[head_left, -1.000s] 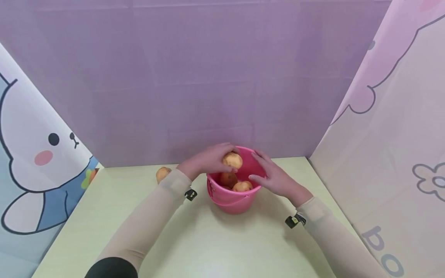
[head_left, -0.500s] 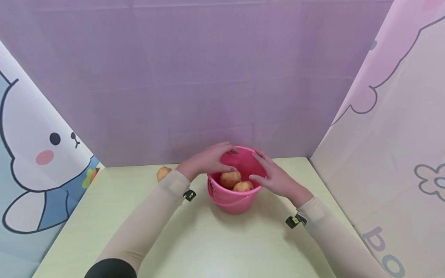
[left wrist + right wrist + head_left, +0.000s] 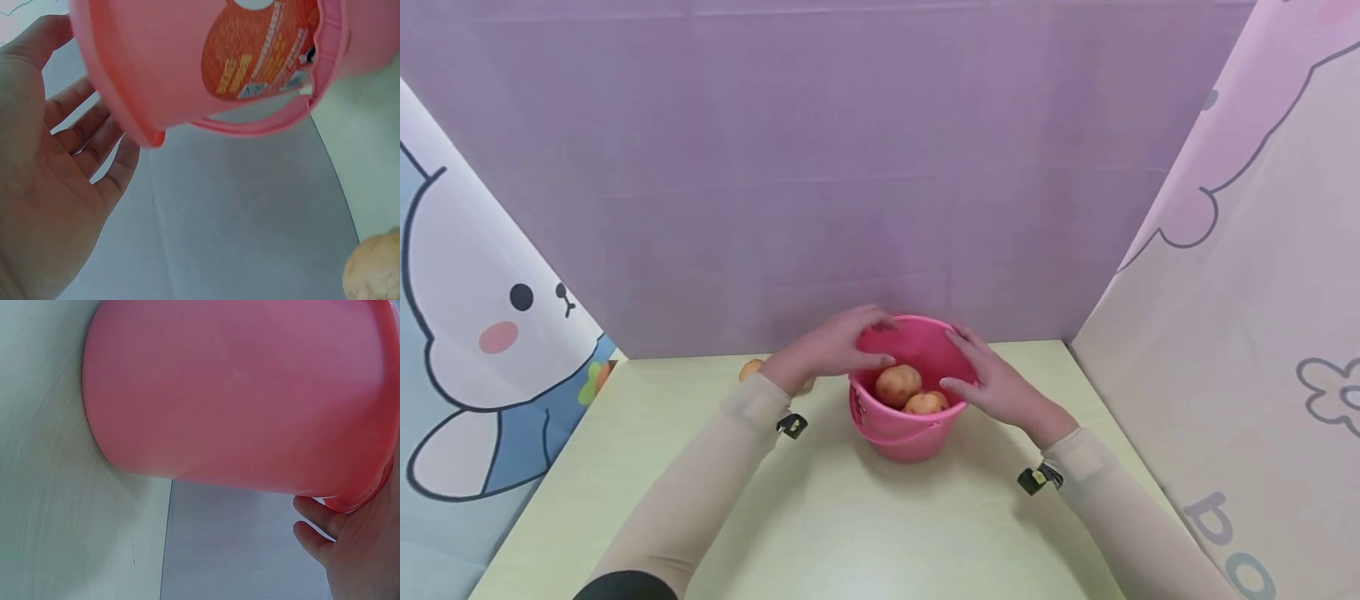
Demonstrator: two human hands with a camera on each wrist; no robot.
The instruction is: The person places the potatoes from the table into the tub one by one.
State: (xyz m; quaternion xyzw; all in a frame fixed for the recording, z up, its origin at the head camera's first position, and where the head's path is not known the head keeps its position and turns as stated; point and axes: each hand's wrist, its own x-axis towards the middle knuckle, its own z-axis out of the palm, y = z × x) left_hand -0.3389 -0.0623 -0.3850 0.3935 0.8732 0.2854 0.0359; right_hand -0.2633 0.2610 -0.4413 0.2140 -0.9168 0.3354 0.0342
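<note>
In the head view a pink bucket (image 3: 906, 433) stands upright on the table, with potatoes inside; two show plainly, an upper potato (image 3: 898, 385) and a front potato (image 3: 927, 402). My left hand (image 3: 838, 343) is at the bucket's left rim, fingers spread and holding nothing; the left wrist view shows its bare palm (image 3: 47, 181) beside the rim. My right hand (image 3: 1000, 383) holds the right rim, thumb over the opening, with two fingertips (image 3: 312, 537) under the rim outside in the right wrist view.
Behind my left wrist a potato (image 3: 750, 368) lies on the pale table (image 3: 865, 533), partly hidden; a bit of another (image 3: 807, 386) shows past the wrist. A purple backdrop (image 3: 850, 167) rises behind the bucket, with printed panels (image 3: 1247, 333) at both sides.
My left hand has let a potato drop into the bucket, then drawn slightly left, covering more of the potato on the table. My right hand has stayed at the rim.
</note>
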